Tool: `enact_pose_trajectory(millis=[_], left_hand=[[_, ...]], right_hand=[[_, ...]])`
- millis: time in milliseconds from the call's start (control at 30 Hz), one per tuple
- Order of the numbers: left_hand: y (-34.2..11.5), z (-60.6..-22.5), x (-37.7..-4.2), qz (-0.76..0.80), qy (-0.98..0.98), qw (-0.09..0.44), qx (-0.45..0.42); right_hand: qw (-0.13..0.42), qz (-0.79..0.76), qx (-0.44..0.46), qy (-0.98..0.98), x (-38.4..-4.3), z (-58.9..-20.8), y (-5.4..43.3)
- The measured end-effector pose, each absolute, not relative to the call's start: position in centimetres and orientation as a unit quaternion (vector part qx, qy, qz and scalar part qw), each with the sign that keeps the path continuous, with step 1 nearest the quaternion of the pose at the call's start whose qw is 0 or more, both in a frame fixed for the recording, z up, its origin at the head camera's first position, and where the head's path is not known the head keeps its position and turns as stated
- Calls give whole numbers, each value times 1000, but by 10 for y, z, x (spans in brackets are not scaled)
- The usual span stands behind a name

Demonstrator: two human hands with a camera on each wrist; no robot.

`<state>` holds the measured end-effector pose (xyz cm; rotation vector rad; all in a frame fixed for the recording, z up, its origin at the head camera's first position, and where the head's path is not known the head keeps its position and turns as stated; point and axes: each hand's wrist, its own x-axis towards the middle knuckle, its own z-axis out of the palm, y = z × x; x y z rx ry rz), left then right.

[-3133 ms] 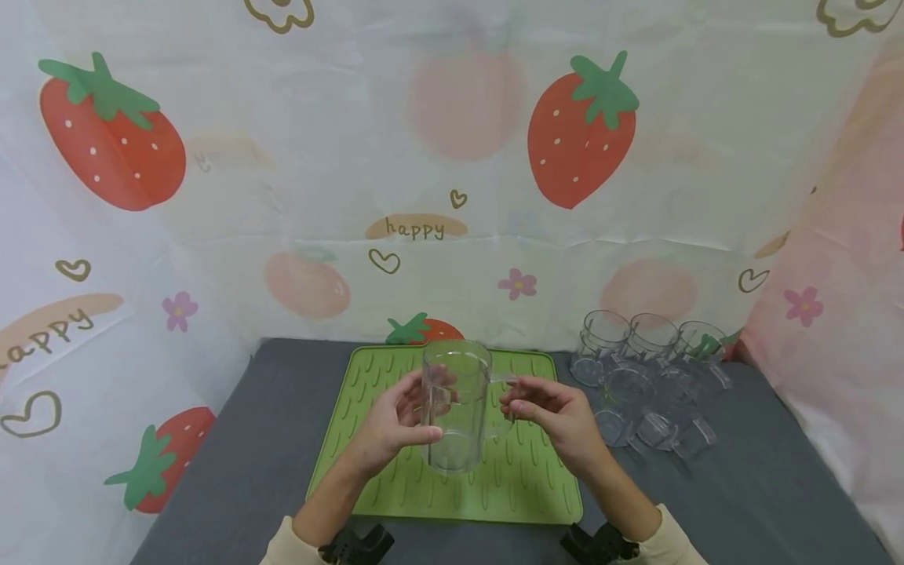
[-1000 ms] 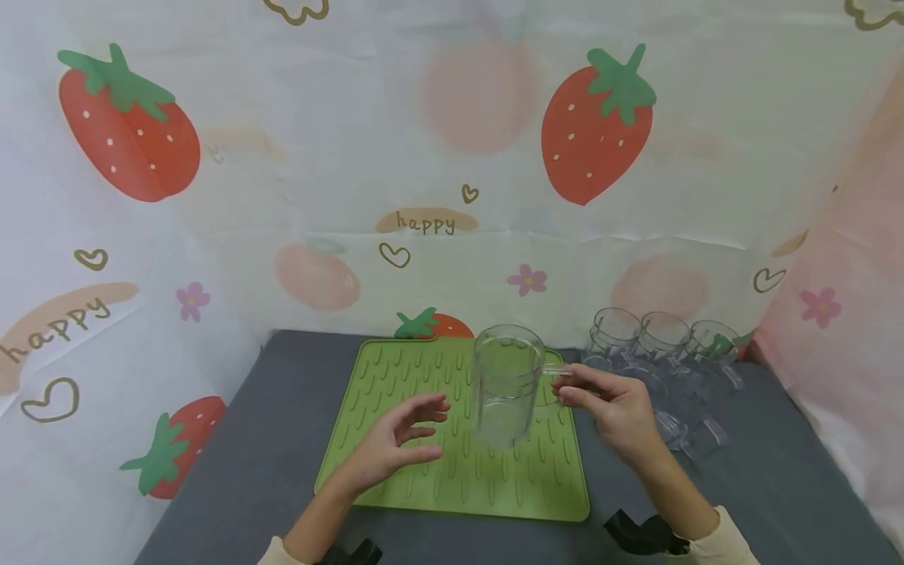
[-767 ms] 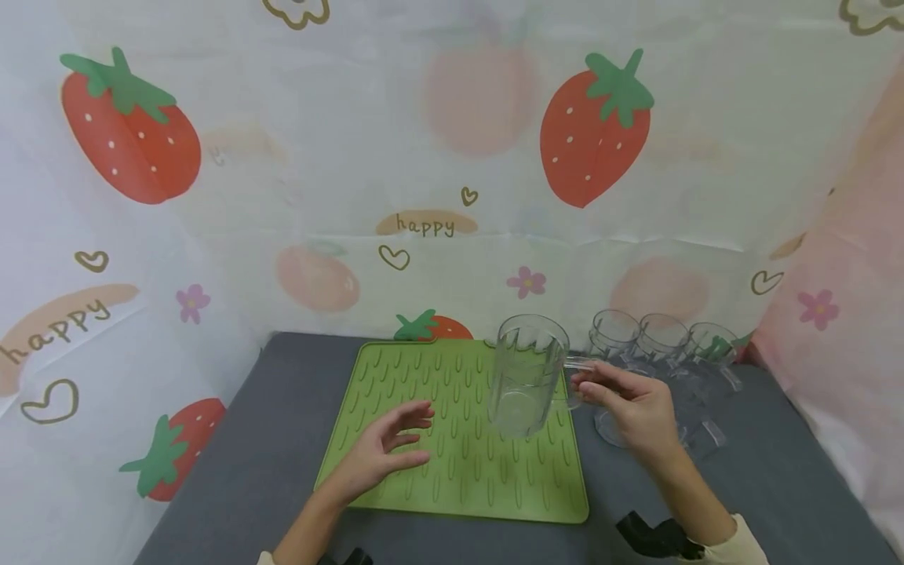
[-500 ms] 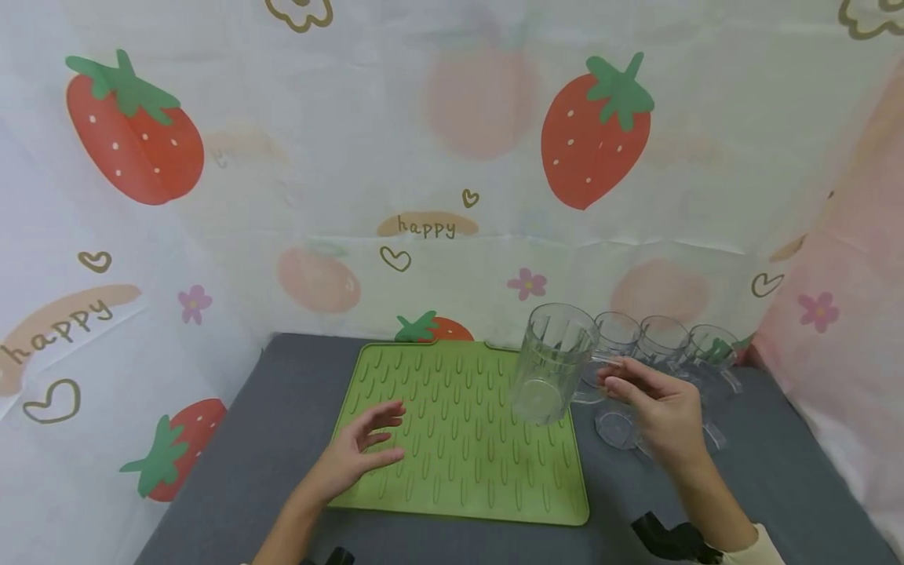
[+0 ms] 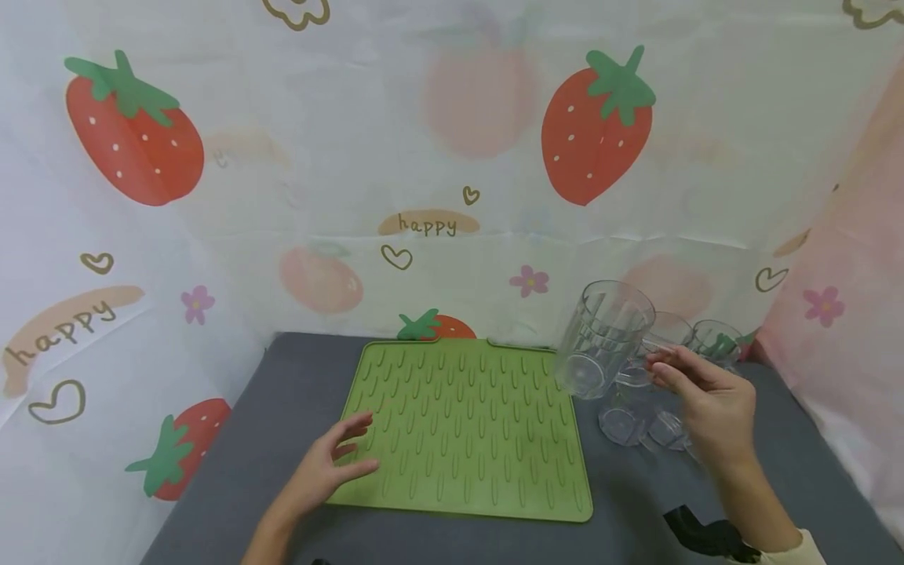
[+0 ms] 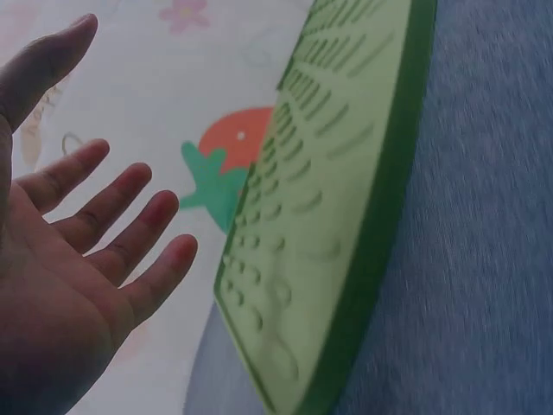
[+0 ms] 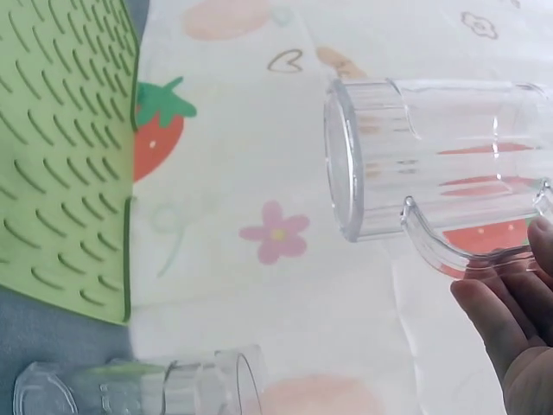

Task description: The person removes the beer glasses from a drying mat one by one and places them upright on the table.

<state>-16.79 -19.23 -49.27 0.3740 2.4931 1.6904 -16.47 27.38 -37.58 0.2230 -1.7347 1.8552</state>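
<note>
My right hand (image 5: 716, 408) pinches the handle of a clear mug (image 5: 600, 333) with thumb and fingers. The mug is raised off the table, its mouth tilted up toward the right, and it overlaps a group of mugs behind it. In the right wrist view the held mug (image 7: 467, 164) shows its thick round base and curved handle, with fingers behind the handle. My left hand (image 5: 325, 467) hovers by the near left edge of the green ridged mat (image 5: 466, 439), fingers spread and loosely bent, holding nothing. The left wrist view shows its bare palm (image 6: 60, 294).
Several similar clear mugs (image 5: 715, 341) stand close together at the back right of the grey tablecloth (image 5: 297, 392), right of the mat. One mug (image 7: 138, 389) shows low in the right wrist view. A strawberry-print curtain (image 5: 424, 118) closes off the back and sides.
Both hands held the mug over the mat at first. The left hand let go and drew back left; the right hand has carried the mug right and up, off the mat, tilting it.
</note>
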Motion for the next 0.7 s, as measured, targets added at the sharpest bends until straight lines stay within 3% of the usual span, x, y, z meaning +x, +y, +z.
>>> enact_pose_trajectory(millis=[333,700], left_hand=[[-216,-499,-159,521,849,37,81],[-224,-511,-157,451,889,14,76]], right_hand=[[335,738,110,-576,-161,-372,295],[366,757,71,-536,-155,-373,313]])
